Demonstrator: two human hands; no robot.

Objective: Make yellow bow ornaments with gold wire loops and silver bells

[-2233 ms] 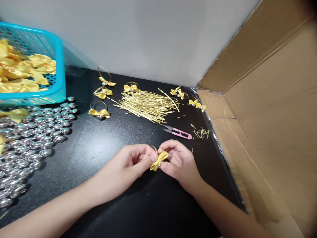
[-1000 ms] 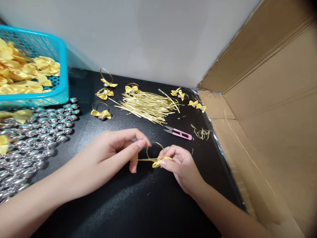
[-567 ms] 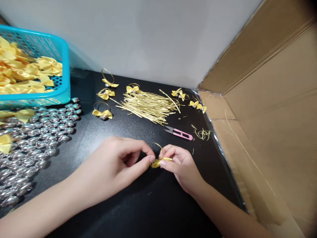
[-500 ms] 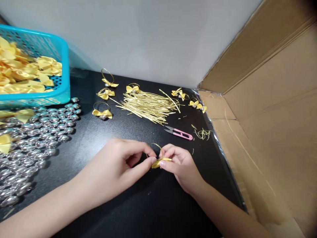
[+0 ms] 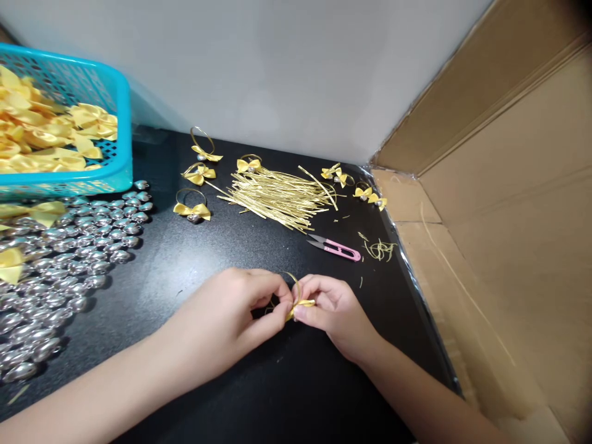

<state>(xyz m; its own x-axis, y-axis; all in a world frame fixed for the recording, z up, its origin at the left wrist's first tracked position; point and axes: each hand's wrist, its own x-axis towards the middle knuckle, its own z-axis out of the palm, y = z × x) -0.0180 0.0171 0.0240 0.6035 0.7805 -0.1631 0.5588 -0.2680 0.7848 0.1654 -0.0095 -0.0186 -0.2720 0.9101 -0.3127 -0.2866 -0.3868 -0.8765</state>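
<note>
Black tabletop (image 5: 194, 345) against a pale wall — both hands pinched on one small bow.

Left hand (image 5: 240, 308) and right hand (image 5: 330, 308) meet fingertip to fingertip, closed on a yellow bow (image 5: 300, 303) with its gold loop, just above the table. Several finished bows (image 5: 192, 209) lie beyond — gold ties (image 5: 277, 197), silver beads (image 5: 69, 246) and the basket (image 5: 111, 123) suggest plenty left.

L hand (image 5: 240, 305) & R hand (image 5: 330, 305) pinching yellow bow (image 5: 300, 303) w/ gold loop.

left hand (image 5: 240, 305): bare, no sleeve | right hand (image 5: 335, 308): bare, no sleeve
</note>
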